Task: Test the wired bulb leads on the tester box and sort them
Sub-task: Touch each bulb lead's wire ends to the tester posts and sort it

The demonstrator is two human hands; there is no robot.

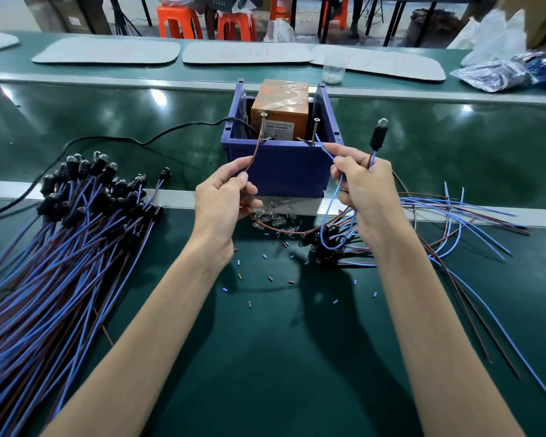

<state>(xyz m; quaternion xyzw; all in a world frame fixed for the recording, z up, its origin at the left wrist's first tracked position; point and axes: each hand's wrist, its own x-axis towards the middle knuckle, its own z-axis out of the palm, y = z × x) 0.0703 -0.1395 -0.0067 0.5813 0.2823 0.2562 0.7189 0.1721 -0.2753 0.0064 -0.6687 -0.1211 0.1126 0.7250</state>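
Observation:
A blue bin (284, 165) holds an orange tester box (281, 111) with two upright screws, the left screw (262, 124) and the right screw (315, 129). My left hand (224, 197) pinches a brown lead (255, 152) whose tip reaches the left screw. My right hand (363, 187) pinches a blue lead (323, 146) touching the right screw and also holds the black bulb socket (379, 134), bulb upward. The bulb looks unlit.
A large pile of wired bulbs (76, 216) lies at the left. A smaller pile of wired bulbs (328, 241) and loose leads (460, 216) spreads at the right. Loose glass bulbs (271, 217) and cut insulation bits (265, 272) litter the green mat. A black cable (108, 140) runs into the bin.

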